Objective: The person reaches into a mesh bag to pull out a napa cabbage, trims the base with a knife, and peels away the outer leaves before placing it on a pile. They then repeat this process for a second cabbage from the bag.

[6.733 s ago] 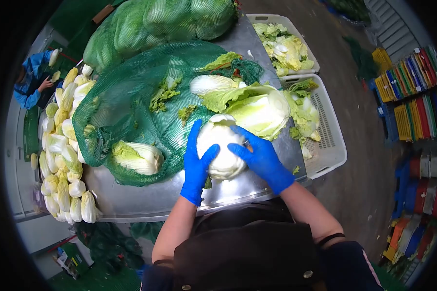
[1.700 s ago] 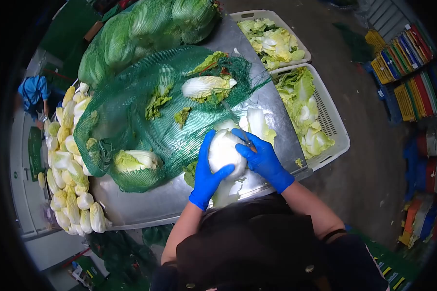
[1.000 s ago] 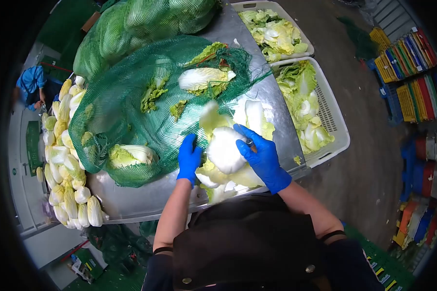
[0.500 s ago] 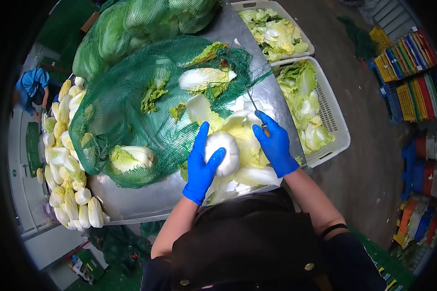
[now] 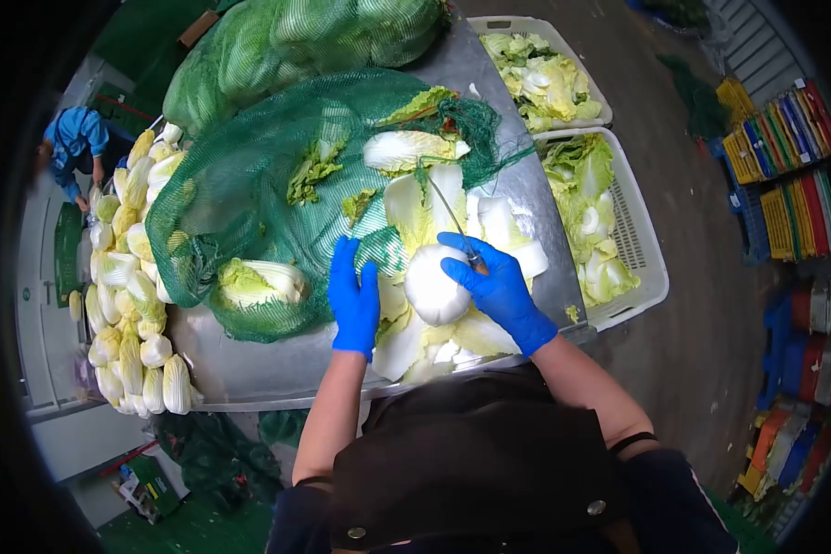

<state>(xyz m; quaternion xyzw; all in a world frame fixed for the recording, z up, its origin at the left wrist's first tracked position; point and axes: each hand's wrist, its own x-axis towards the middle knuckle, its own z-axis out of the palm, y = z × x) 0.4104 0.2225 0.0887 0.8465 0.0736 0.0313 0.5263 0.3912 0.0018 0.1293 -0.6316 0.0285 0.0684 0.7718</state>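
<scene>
Both my hands wear blue gloves. My right hand (image 5: 503, 294) is wrapped round a knife (image 5: 452, 220), its thin blade pointing away from me. Fingers of that hand also rest against a trimmed Chinese cabbage (image 5: 434, 288), whose pale round end faces up. To the left of the cabbage, and apart from it, my left hand (image 5: 354, 300) holds nothing, with thumb and fingers apart. Loose cabbage leaves (image 5: 415, 205) lie under and around the cabbage. A green net (image 5: 249, 185) spreads beyond my left hand, with another cabbage (image 5: 266, 282) on it.
A full net sack of cabbages (image 5: 295, 55) lies at the back of the metal table (image 5: 249, 374). Trimmed cabbages (image 5: 125, 295) are stacked at the left. White crates (image 5: 651, 245) with leaves stand at the right. A person in blue (image 5: 78, 138) is at far left.
My left hand has let go of the cabbage and moved left. My right hand, with the knife, has moved left onto the cabbage. The view has shifted slightly.
</scene>
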